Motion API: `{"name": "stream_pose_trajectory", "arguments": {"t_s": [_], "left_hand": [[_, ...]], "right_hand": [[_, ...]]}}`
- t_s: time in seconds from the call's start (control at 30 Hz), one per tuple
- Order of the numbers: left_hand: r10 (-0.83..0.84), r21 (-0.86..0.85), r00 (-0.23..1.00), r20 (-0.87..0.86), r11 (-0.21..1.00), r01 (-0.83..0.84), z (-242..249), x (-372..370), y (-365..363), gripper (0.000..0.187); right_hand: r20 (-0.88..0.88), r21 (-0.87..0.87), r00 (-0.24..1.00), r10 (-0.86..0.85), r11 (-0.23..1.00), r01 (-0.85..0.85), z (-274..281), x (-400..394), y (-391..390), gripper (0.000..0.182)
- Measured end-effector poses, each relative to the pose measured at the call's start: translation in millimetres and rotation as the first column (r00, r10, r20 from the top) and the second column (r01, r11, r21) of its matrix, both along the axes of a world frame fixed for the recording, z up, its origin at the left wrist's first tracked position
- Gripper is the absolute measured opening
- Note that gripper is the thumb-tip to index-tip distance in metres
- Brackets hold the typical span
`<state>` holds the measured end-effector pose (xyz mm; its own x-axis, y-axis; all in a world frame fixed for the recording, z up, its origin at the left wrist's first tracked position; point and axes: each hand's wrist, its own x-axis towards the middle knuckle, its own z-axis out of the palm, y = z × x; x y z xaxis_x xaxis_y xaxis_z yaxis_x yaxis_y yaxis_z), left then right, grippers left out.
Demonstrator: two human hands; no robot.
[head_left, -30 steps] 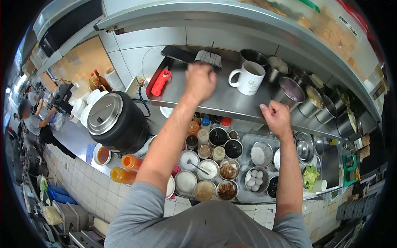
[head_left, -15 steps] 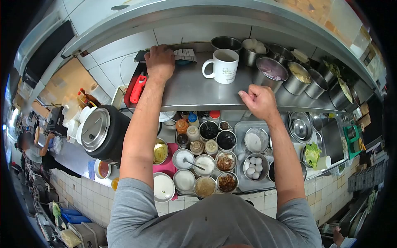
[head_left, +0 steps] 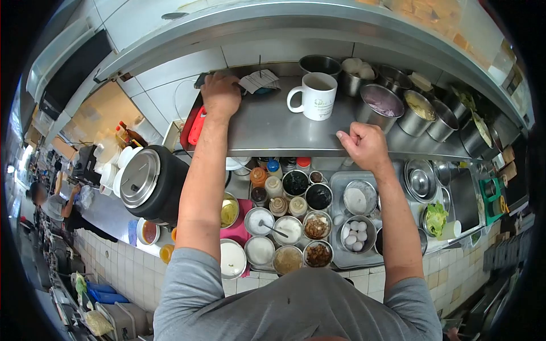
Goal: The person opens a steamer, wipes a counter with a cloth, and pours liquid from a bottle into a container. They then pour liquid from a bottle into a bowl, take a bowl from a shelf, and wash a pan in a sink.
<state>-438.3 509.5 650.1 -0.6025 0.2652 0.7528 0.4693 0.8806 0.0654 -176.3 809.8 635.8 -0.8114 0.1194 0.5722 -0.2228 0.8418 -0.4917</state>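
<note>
My left hand [head_left: 220,95] reaches to the back left of the steel shelf [head_left: 273,133], over a red tray [head_left: 187,122]. Its fingers bend down beside a dark object [head_left: 200,80], and their tips are hidden. Partly behind my left wrist lies a red plastic tool [head_left: 197,126]. Just right of the hand is a slip of white paper [head_left: 259,81]. Curled into a loose fist with the thumb out, my right hand [head_left: 365,145] rests at the shelf's front edge, holding nothing visible. A white mug [head_left: 317,98] stands between the hands.
Steel pots [head_left: 420,111] line the shelf's right side. Below sit several seasoning bowls [head_left: 260,250], squeeze bottles [head_left: 274,186] and a bowl of eggs [head_left: 357,234] on a metal tray [head_left: 341,256]. A black lidded cooker [head_left: 162,184] stands left. Another person [head_left: 57,204] is far left.
The view has shifted slightly, moving the scene a little right and down. My left hand sits a bit lower over the red tray. My right hand keeps its place at the shelf edge.
</note>
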Motion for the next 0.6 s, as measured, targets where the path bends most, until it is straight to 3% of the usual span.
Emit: {"name": "stream_pose_trajectory", "arguments": {"t_s": [0.13, 0.33, 0.43, 0.5, 0.53, 0.6], "left_hand": [[-0.065, -0.042, 0.998, -0.014, 0.997, 0.064, -1.2, 8.0, 11.8, 0.022], [-0.113, 0.052, 0.994, -0.008, 0.992, 0.113, 2.0, 2.7, 14.9, 0.019], [-0.142, 0.102, 0.979, -0.147, 0.982, 0.157, -3.8, -4.6, 14.6, 0.014], [-0.12, 0.098, 0.992, 0.027, 0.988, 0.117, -5.8, -7.8, 14.4, 0.02], [-0.12, 0.099, 0.992, 0.025, 0.988, 0.117, -6.2, -9.8, 13.9, 0.02], [-0.224, 0.101, 0.968, 0.116, 0.972, 0.213, -6.9, -13.5, 13.8, 0.036]], "right_hand": [[0.002, -0.002, 1.0, -0.007, 1.0, 0.007, -1.1, -1.4, -0.3, 0.044], [-0.031, 0.051, 1.0, -0.008, 0.999, 0.009, -2.5, -1.5, -1.2, 0.044], [-0.019, 0.051, 1.0, -0.007, 0.999, 0.008, -2.1, -1.0, -1.4, 0.043], [-0.016, 0.054, 1.0, -0.008, 0.999, 0.009, -1.4, -0.6, -2.2, 0.043], [-0.015, 0.056, 1.0, -0.01, 0.998, 0.01, -0.8, -0.8, -2.1, 0.043], [-0.023, 0.059, 1.0, -0.013, 0.998, 0.014, -1.1, -1.1, -2.0, 0.043]]}}
